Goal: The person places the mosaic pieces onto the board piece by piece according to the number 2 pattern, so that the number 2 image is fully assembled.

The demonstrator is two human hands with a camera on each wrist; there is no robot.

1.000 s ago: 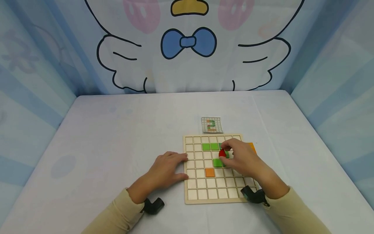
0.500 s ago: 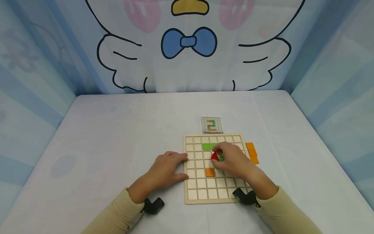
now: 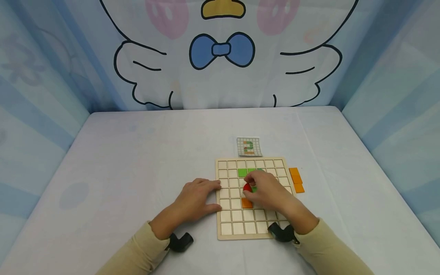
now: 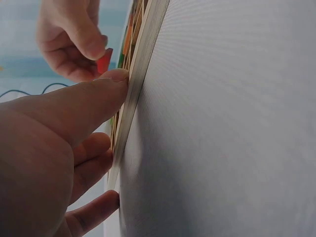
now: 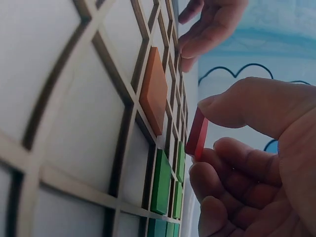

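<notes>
A wooden grid board [image 3: 238,228] lies on the white-covered table. My left hand [image 3: 196,198] rests at its left edge, with thumb and fingers spread along the rim. Between the thumb and fingers of my right hand [image 3: 269,191] is a flat red piece [image 3: 247,187] with a rounded side. In the right wrist view this red piece [image 5: 198,133] stands on edge, close over the grid. An orange tile [image 3: 246,203] sits in a cell just below it. Green tiles [image 3: 242,172] fill cells in an upper row, and others are partly hidden under my right hand.
A small pattern card [image 3: 249,147] lies just beyond the board's far edge. Loose orange tiles [image 3: 295,175] lie right of the board. A printed curtain [image 3: 220,84] stands behind the table, and patterned cloth hangs on both sides.
My right hand has carried the red piece left and slightly nearer across the board, toward the orange tile, uncovering the orange tiles at the right. The left hand has stayed put.
</notes>
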